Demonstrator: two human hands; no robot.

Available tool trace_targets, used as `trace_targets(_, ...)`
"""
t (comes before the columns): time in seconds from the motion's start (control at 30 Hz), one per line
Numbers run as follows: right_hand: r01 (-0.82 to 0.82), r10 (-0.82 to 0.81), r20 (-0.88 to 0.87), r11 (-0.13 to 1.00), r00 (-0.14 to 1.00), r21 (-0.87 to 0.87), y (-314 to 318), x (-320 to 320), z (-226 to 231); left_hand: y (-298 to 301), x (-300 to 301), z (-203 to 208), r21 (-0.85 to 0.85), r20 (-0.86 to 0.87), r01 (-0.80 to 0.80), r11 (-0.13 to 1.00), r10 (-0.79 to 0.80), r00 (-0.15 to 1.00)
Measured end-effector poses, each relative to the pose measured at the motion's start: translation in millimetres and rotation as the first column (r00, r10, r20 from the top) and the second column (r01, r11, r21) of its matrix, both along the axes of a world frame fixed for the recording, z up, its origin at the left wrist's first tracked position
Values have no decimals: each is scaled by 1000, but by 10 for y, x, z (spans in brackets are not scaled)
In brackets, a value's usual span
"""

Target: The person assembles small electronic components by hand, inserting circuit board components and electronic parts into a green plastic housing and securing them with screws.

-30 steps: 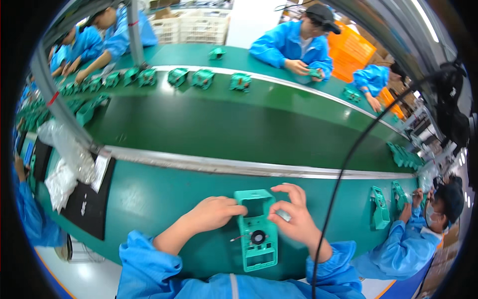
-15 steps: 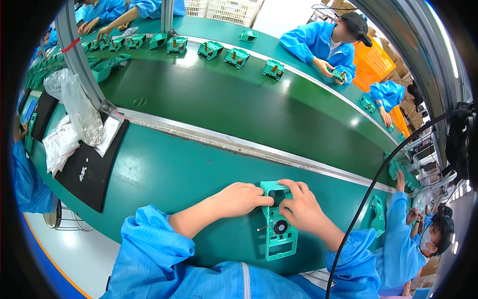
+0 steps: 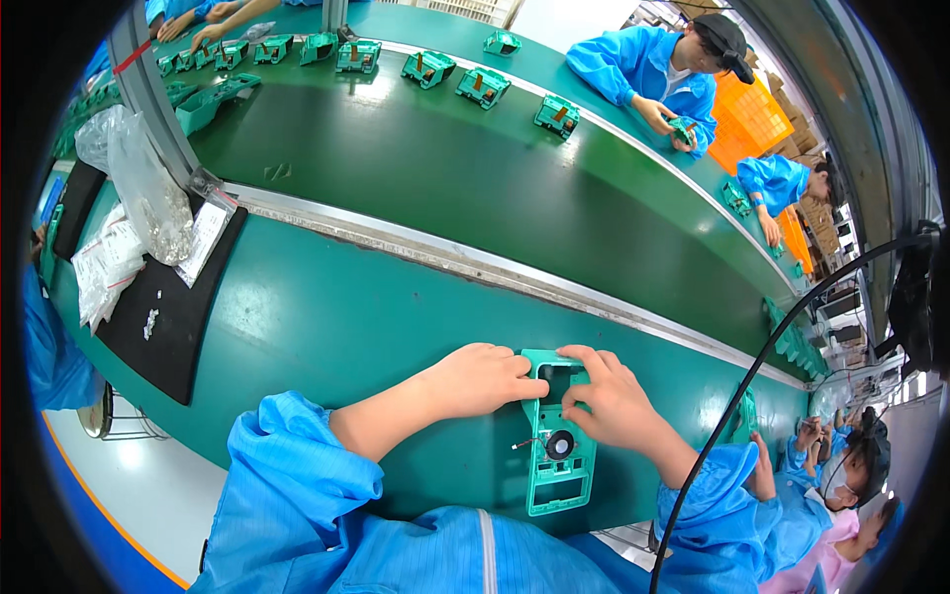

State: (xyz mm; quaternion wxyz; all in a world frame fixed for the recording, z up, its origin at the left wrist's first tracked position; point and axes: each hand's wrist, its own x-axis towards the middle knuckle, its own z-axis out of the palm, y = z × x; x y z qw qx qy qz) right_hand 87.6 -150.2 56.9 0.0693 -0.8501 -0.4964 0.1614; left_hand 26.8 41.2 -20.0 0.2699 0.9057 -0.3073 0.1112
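Note:
A green plastic housing (image 3: 542, 489) lies on the table in front of me, its long side running away from my body. My left hand (image 3: 485, 380) is closed on its upper left edge, thumb at the rim of the dark opening. Opposite it, my right hand (image 3: 612, 401) grips the upper right side, with the index finger on the far edge and the other fingers curled. Below the opening sits a small round black fan (image 3: 559, 445). Its short wires end in a white plug (image 3: 516, 446) sticking out past the left edge.
A metal rail (image 3: 396, 235) separates my table from a dark green belt (image 3: 416, 168). Green assemblies (image 3: 483, 87) line its far side. Left lie a black mat (image 3: 183, 327) and plastic bags (image 3: 148, 193). A black cable (image 3: 737, 396) hangs at right; a co-worker's hand (image 3: 761, 467) is near.
The view has shifted slightly. Both my hands stay on the housing, with little visible movement. At right, the co-worker's outstretched arm has drawn back from the belt toward a green part.

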Motion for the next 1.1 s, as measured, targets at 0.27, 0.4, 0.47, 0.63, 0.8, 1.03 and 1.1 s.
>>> trace_targets(0.27, 11, -11, 82, 1000, 997, 3, 21, -54, -8, -7, -20, -32, 31, 58, -21, 999, 19, 998)
trace_targets(0.4, -1, 1, 125, 1000, 992, 2, 46, -95, -26, -6, -26, -39, 59, 100, -22, 998, 16, 995)
trace_targets(0.47, -45, 46, 232, 999, 972, -10, 48, -115, -67, -4, -35, -28, 59, 116, -19, 998, 12, 993)
trace_targets(0.63, -52, 65, 336, 997, 940, -49, 78, -173, -82, -10, -52, -1, 72, 175, -3, 997, -10, 984)
trace_targets(0.8, 60, -56, 264, 998, 963, -5, 32, -125, -61, -17, -40, 9, 97, 197, -2, 995, -18, 980)
trace_targets(1.03, -204, 219, 442, 976, 870, -83, -248, 66, 83, 39, -52, 23, 127, 194, -15, 992, -10, 981)
trace_targets(1.1, -243, 205, 479, 970, 854, 18, -385, 69, -17, 55, -61, 75, 70, 161, -42, 997, 30, 986)
